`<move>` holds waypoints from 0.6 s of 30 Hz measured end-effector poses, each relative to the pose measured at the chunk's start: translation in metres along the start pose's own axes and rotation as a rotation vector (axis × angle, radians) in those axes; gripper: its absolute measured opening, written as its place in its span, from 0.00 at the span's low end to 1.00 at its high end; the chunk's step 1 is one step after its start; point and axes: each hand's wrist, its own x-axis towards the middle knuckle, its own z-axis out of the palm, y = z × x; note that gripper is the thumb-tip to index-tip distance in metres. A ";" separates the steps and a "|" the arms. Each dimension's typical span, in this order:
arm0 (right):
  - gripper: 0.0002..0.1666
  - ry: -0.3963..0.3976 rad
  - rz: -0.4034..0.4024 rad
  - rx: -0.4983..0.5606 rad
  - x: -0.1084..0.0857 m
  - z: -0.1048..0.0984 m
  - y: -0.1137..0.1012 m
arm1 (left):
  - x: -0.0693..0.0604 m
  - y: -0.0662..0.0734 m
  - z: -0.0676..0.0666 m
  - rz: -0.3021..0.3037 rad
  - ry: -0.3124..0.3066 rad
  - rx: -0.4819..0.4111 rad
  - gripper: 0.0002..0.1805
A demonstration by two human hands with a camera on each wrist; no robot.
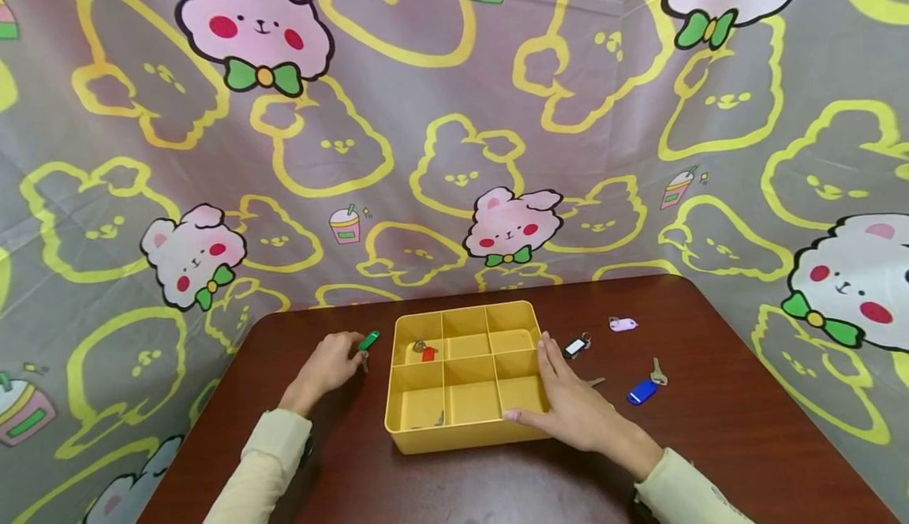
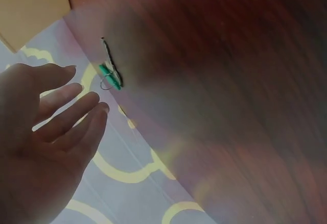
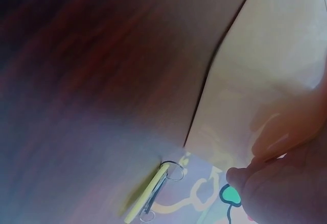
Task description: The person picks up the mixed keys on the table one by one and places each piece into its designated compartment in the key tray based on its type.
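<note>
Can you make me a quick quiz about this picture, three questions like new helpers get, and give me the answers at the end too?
1. Count: into how many parts is the yellow box divided?
2. True or false: the red tag lies outside the box.
3. Name the colour: which tag is nearest the person's left hand?

Key:
1. Six, in two rows of three.
2. False. It is inside the box, at the back left as the head view shows it.
3. Green. The green tag lies right by that hand's fingers.
</note>
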 end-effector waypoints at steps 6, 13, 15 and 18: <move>0.77 0.015 -0.001 -0.012 0.001 0.001 0.002 | 0.003 -0.003 0.003 0.016 0.007 0.037 0.11; 0.78 0.015 0.005 -0.002 0.002 0.001 0.002 | 0.005 -0.006 0.007 0.022 0.010 0.027 0.09; 0.78 0.007 0.013 0.005 0.002 0.001 0.002 | 0.006 -0.006 0.007 0.026 0.012 0.027 0.09; 0.78 -0.007 0.029 0.015 0.002 0.002 0.002 | 0.007 -0.007 0.008 0.032 0.014 0.026 0.10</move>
